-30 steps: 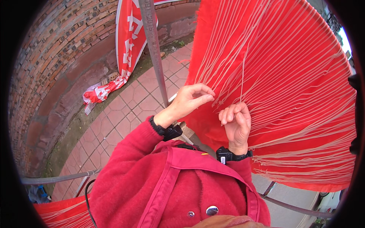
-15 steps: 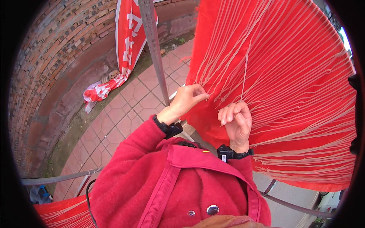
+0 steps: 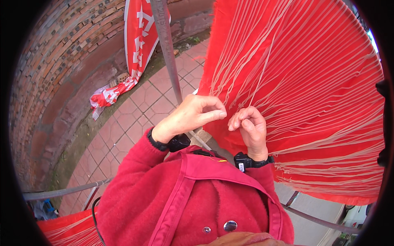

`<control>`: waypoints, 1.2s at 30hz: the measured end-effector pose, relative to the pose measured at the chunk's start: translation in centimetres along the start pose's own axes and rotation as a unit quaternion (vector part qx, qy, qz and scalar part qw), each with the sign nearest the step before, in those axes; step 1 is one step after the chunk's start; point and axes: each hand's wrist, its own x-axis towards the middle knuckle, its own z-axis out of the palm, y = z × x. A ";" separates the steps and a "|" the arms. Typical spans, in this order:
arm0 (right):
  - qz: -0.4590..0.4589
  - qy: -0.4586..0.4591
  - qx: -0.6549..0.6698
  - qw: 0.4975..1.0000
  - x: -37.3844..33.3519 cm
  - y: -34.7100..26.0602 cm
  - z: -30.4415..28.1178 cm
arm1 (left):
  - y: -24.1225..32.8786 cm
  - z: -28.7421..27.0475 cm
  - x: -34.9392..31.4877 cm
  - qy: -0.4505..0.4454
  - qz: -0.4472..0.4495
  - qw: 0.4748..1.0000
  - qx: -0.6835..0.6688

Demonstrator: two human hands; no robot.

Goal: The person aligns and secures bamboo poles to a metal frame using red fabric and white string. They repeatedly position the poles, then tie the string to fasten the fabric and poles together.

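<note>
Lettering (image 3: 138, 55) marks a banner (image 3: 133, 30) left of the cloth (image 3: 312, 106), before which our right fingers (image 3: 247, 115) hold string (image 3: 259, 78), left fingers (image 3: 213, 116) pinched.

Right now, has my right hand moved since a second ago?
Yes. Your right hand has shifted slightly left, toward the grey pole, which looks nearly unchanged in the view.

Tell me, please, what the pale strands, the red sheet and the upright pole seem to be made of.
Pale strands: probably matte string, bending loosely; fibre unclear. Red sheet: likely matte cloth, since its left edge looks fuzzy. Upright pole: likely metal, dull grey and straight.
</note>
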 end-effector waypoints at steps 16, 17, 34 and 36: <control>0.042 -0.048 -0.183 0.981 -0.3 -1.4 1.5 | 2.0 2.3 -0.2 0.037 0.128 0.956 -0.260; 0.058 -0.040 -0.224 0.972 -0.2 -1.5 1.4 | 1.8 2.0 -0.3 0.041 0.131 0.949 -0.285; 0.008 0.131 -0.231 0.964 1.0 0.1 -0.5 | 2.1 -2.6 -0.6 0.123 0.246 0.903 -0.331; -0.001 0.144 -0.235 0.961 1.0 0.1 -0.6 | 2.4 -3.3 -0.7 0.129 0.278 0.885 -0.349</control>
